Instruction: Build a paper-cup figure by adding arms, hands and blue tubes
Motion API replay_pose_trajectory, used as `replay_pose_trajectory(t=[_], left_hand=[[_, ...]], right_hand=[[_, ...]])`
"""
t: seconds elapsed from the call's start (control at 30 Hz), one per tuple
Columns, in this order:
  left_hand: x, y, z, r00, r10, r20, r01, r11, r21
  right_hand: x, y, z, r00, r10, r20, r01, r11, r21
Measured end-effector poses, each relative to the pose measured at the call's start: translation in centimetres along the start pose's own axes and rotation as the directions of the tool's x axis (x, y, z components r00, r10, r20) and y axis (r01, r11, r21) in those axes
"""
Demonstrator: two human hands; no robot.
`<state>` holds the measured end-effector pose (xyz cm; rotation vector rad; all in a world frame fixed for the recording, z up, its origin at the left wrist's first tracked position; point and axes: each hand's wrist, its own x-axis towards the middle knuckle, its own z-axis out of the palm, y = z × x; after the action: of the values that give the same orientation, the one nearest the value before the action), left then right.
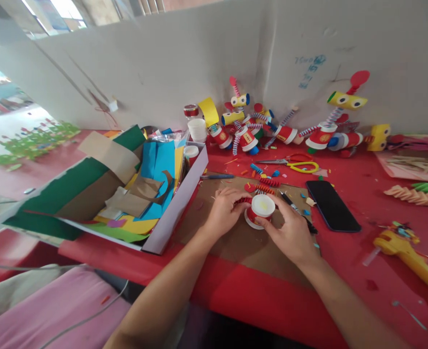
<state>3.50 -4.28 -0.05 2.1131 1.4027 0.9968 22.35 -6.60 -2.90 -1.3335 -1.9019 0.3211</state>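
A small red paper cup (260, 209) stands upside down on a brown cardboard sheet (236, 242), its white base facing up. My left hand (225, 209) pinches a red folded paper strip (243, 200) against the cup's left side. My right hand (290, 231) grips the cup from the right, thumb on its lower rim. Two more red folded strips (267, 185) lie just behind the cup.
A white box of coloured paper sheets (127, 194) sits to the left. Finished cup figures (323, 131) line the back wall. Scissors (297, 164), a black phone (332, 206), a black pen (296, 209) and a yellow glue gun (410, 257) lie on the red table (362, 271).
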Motion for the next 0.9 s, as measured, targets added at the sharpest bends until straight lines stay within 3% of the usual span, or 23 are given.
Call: replay_pose_trajectory(t=[0.3, 0.5, 0.9], left_hand=[[0.0, -1.8, -2.1, 0.998, -0.039, 0.05, 0.054, 0.941, -0.335], [-0.6, -3.9, -4.0, 0.95, -0.272, 0.154, 0.312, 0.86, -0.404], [-0.7, -2.5, -4.0, 0.903, -0.406, 0.14, 0.414, 0.739, -0.531]], right_hand=[[-0.1, 0.1, 0.0, 1.0, -0.012, 0.009, 0.011, 1.0, 0.023], [-0.1, -0.1, -0.1, 1.0, 0.007, 0.018, -0.008, 1.0, 0.03], [-0.2, 0.1, 0.1, 1.0, -0.001, 0.011, 0.001, 1.0, 0.017]])
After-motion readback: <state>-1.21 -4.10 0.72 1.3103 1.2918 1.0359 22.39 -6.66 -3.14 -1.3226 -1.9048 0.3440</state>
